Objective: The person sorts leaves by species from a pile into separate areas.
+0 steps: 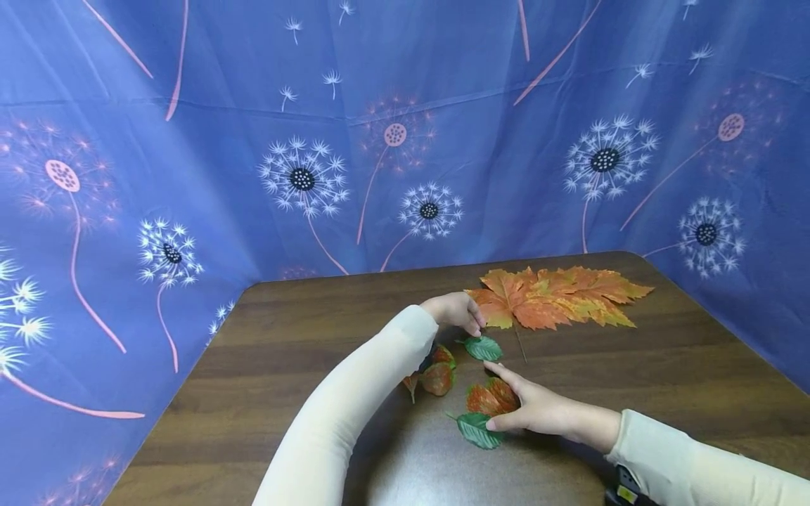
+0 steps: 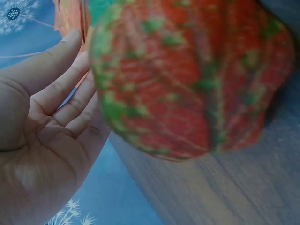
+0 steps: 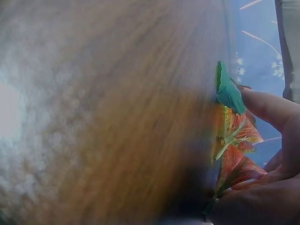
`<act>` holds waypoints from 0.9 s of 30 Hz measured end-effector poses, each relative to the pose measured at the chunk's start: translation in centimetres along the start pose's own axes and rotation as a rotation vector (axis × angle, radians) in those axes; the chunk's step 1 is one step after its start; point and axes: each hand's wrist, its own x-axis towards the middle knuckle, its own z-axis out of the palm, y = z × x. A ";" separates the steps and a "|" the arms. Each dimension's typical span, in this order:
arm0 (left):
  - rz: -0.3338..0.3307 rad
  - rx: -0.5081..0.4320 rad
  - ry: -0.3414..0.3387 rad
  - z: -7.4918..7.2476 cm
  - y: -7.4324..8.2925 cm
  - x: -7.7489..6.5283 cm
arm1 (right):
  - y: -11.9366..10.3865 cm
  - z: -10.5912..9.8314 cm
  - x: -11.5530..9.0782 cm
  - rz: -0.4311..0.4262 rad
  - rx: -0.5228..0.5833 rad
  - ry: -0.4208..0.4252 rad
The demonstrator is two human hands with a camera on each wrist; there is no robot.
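Observation:
In the head view my left hand (image 1: 457,311) reaches over the table, its fingertips just above a small green leaf (image 1: 483,348) and beside the large orange leaves. The left wrist view shows that hand's palm (image 2: 42,150) with fingers extended, and a red-green leaf (image 2: 187,79) close to the camera. My right hand (image 1: 538,407) lies low with thumb and index finger spread. Its thumb touches a lower green leaf (image 1: 479,430); a red leaf (image 1: 492,398) lies between thumb and index. That index fingertip points near the upper green leaf.
Overlapping orange maple-like leaves (image 1: 557,296) lie at the back right of the brown wooden table (image 1: 253,393), a thin stem pointing forward. More red-green leaves (image 1: 438,378) lie beside the left forearm. A blue dandelion-print cloth (image 1: 380,70) hangs behind the table.

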 end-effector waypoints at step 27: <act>0.013 -0.026 -0.034 0.7 -0.9 0.1 | 0.2 0.2 0.0 0.006 -0.008 0.007</act>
